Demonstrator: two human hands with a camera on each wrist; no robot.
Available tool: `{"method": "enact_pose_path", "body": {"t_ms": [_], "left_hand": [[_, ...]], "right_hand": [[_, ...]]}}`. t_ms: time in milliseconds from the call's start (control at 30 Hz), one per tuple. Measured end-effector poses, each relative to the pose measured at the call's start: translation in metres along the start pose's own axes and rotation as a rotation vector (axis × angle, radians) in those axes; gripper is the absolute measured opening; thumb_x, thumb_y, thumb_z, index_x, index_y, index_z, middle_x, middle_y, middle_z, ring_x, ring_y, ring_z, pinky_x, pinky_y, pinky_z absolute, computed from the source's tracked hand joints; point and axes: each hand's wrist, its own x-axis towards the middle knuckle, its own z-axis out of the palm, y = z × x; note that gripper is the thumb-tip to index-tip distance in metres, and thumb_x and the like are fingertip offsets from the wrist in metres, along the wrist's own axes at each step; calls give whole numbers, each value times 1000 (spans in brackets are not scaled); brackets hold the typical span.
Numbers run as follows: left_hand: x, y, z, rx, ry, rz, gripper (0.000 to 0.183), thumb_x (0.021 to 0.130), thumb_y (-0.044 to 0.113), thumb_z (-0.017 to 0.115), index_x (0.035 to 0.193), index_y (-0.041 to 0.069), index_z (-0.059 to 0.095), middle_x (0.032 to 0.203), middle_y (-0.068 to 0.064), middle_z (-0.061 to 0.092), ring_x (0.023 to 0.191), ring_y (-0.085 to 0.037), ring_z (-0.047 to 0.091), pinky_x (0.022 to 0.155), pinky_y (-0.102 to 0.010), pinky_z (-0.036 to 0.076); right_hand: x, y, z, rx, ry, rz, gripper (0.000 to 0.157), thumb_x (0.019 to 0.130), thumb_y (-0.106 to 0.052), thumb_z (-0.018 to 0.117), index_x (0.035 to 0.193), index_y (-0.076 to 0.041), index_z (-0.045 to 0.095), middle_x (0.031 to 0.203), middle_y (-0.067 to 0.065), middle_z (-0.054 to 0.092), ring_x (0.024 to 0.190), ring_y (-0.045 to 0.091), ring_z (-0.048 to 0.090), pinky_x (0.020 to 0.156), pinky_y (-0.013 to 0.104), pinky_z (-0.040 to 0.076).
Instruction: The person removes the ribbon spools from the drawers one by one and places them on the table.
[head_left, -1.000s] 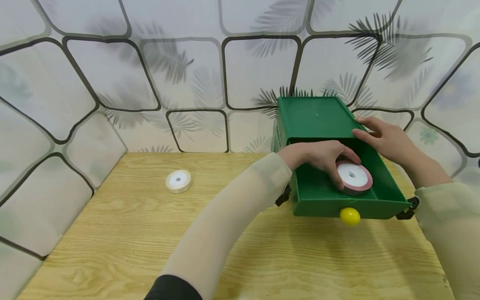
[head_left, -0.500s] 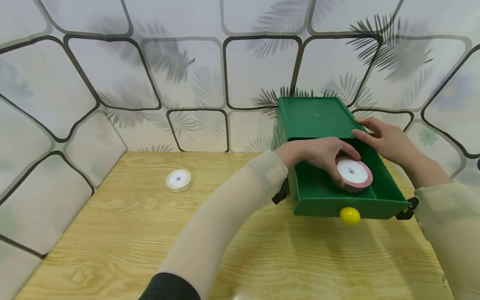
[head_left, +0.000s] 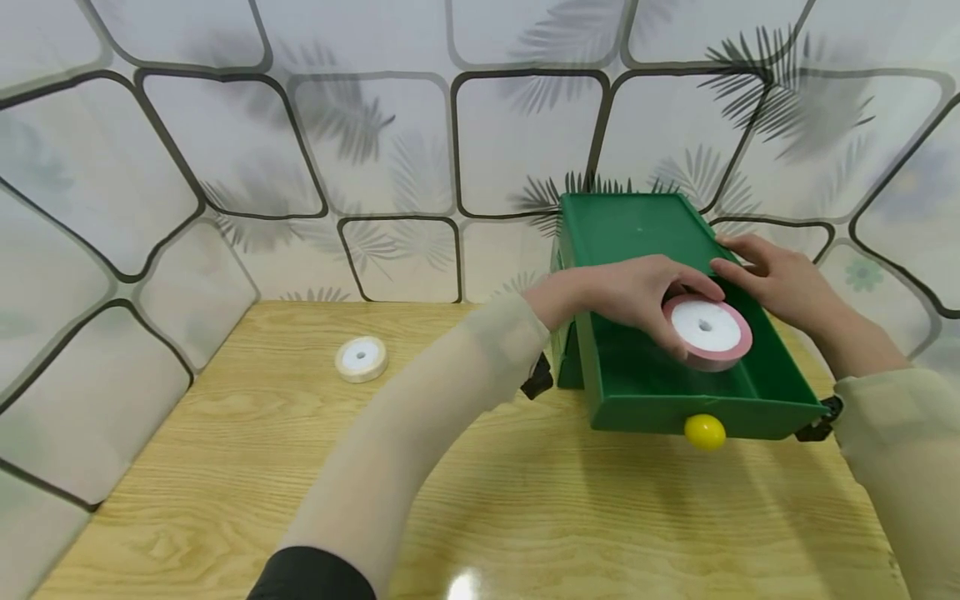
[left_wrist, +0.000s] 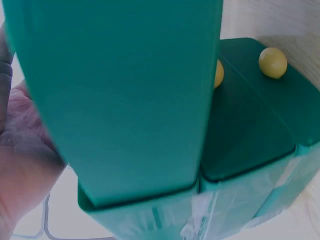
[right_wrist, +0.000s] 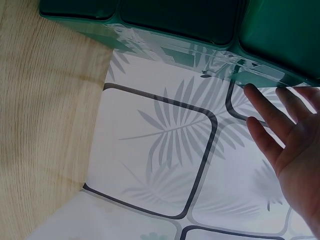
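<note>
In the head view, my left hand point(head_left: 637, 293) pinches the rim of a ribbon roll point(head_left: 718, 354), pink with a white centre. It holds the roll slightly tilted above the floor of the pulled-out green drawer point(head_left: 622, 367), which has a yellow knob point(head_left: 705, 432). My right hand point(head_left: 787, 279) rests with extended fingers on the right top edge of the green drawer cabinet point(head_left: 630, 225). The left wrist view shows the drawer's side covering most of the left hand point(left_wrist: 25, 135); the roll is hidden there. Straight fingers of the right hand point(right_wrist: 295, 135) show beside the cabinet in the right wrist view.
A cream ribbon roll point(head_left: 362, 359) lies on the wooden table point(head_left: 225, 467) to the left. Patterned panels point(head_left: 397, 167) stand behind and at the left. Lower drawers with yellow knobs point(left_wrist: 273, 63) show in the left wrist view, shut beneath the extended one.
My left hand has raised the pink ribbon roll off the drawer floor, moving slightly up. The right hand and the cabinet have stayed in place.
</note>
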Motion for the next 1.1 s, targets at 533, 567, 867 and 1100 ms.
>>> {"method": "enact_pose_path", "body": {"t_ms": [533, 567, 867, 1100], "left_hand": [[-49, 7, -25, 38, 116, -16, 75, 79, 28, 82, 143, 12, 47, 138, 3, 49, 121, -6, 44, 91, -15, 39], [-52, 9, -27, 39, 121, -19, 76, 78, 29, 82, 144, 13, 47, 138, 4, 49, 122, -6, 44, 91, -15, 39], [-89, 2, -33, 44, 244, 10, 72, 77, 30, 83, 140, 12, 52, 133, 3, 53, 117, -8, 47, 89, -24, 46], [-116, -10, -34, -6, 347, 18, 69, 76, 23, 84, 137, 9, 54, 127, 3, 54, 113, -11, 50, 88, -28, 49]], "right_hand": [[2, 0, 0, 2, -4, 13, 65, 102, -43, 47, 149, -2, 33, 142, 34, 37, 121, 58, 41, 96, 70, 29], [2, 0, 0, 3, -3, 12, 65, 102, -43, 47, 149, -2, 33, 142, 35, 37, 120, 58, 41, 96, 71, 29], [1, -1, 1, 9, -1, 16, 65, 102, -43, 46, 150, -3, 31, 141, 35, 37, 120, 59, 41, 95, 71, 30], [-1, -2, 1, 8, 6, 3, 64, 102, -42, 47, 151, -4, 31, 142, 35, 36, 121, 58, 41, 96, 70, 30]]}}
